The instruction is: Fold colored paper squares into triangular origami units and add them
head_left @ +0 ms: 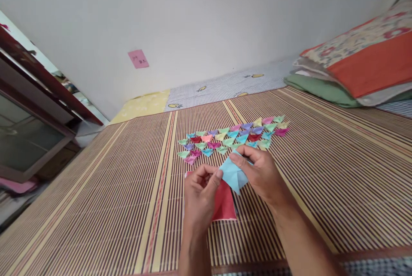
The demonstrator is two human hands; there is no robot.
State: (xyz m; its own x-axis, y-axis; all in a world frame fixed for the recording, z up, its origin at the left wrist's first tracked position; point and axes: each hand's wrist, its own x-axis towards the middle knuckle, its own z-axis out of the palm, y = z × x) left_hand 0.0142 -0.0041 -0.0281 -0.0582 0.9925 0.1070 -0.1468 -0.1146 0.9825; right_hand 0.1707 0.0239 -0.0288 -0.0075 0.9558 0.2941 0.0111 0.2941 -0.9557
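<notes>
Between my two hands is a light blue sheet of origami paper (232,174), partly folded, with creases and a pointed lower corner. My left hand (202,190) pinches its left corner between thumb and forefinger. On the other side, my right hand (260,173) grips the upper right part, thumb on top. Beneath the hands a red stack of paper (224,203) lies on the striped mat, partly covered by my left hand. Just beyond, rows of small folded paper pieces (228,142) in green, pink, blue, yellow, purple and red are spread out.
The striped bamboo mat (128,190) covers the bed. Folded bedding (363,74) in orange, floral and green is piled at the right. A pink note (138,59) is stuck on the white wall (206,22). A glass-paned cabinet (28,130) stands at the left.
</notes>
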